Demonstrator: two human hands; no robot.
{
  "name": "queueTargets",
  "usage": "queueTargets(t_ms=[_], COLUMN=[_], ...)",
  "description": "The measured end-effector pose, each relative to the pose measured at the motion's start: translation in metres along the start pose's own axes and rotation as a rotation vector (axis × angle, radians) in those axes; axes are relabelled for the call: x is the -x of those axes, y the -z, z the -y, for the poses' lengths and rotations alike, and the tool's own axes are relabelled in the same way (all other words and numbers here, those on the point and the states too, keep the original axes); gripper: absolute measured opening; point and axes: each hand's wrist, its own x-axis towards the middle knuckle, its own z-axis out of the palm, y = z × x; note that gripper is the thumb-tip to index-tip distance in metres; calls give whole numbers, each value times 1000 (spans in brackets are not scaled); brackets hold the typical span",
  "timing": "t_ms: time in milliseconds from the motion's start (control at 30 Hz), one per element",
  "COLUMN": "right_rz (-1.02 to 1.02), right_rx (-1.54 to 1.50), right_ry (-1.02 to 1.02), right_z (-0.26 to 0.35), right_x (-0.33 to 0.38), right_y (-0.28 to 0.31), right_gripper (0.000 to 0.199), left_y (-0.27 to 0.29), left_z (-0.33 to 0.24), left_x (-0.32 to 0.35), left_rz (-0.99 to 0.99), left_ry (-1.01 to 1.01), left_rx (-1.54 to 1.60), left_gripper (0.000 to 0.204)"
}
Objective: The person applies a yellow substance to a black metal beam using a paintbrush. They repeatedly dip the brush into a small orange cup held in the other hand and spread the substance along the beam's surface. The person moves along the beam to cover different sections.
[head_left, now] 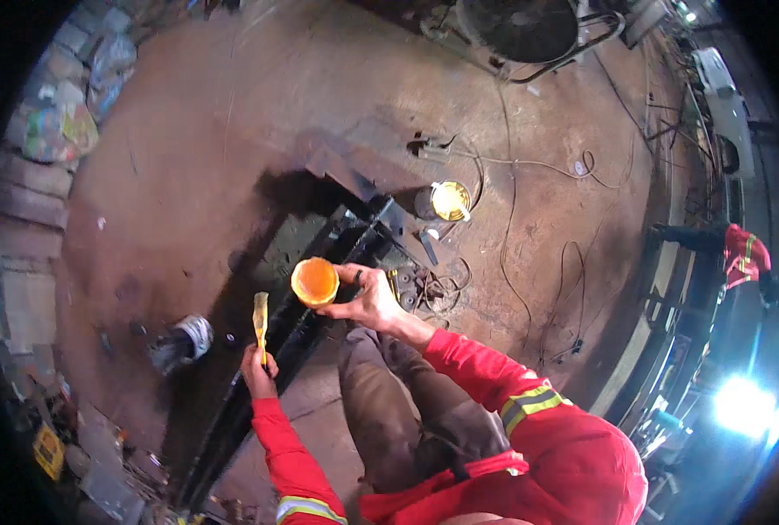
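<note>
My right hand (372, 299) is wrapped round the side of a small round cup (316, 282), its inside coated orange-yellow. To the left of it, my left hand (259, 371) grips a paintbrush (261, 317) by its yellow handle, with the bristles pointing up and away from me. The brush and the cup are apart. Beneath both hands a long black metal beam (217, 446) runs from the lower left toward the middle of the floor. A flat, rusty-brown metal piece (340, 175) is at its far end.
A bucket (451, 200) with yellow inside stands beyond the beam. Cables (510, 210) trail over the floor on the right. A tipped container (182, 343) lies at left. A large round fan (519, 26) stands far off. At far right is another person (744, 255), near a bright light.
</note>
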Motion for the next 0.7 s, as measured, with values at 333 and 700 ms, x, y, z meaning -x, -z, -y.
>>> queueTargets(t_ms=[333, 700], right_rz=[4, -80], right_rx=[-166, -89], right_ry=[-8, 57], right_z=[142, 188], right_x=[26, 43], right_y=[18, 75], right_gripper=[61, 61], left_y=[45, 42], left_z=[-64, -65], left_x=[30, 12], left_rz=[-142, -416], left_ry=[-10, 21], left_rx=[252, 111], left_gripper=[16, 14])
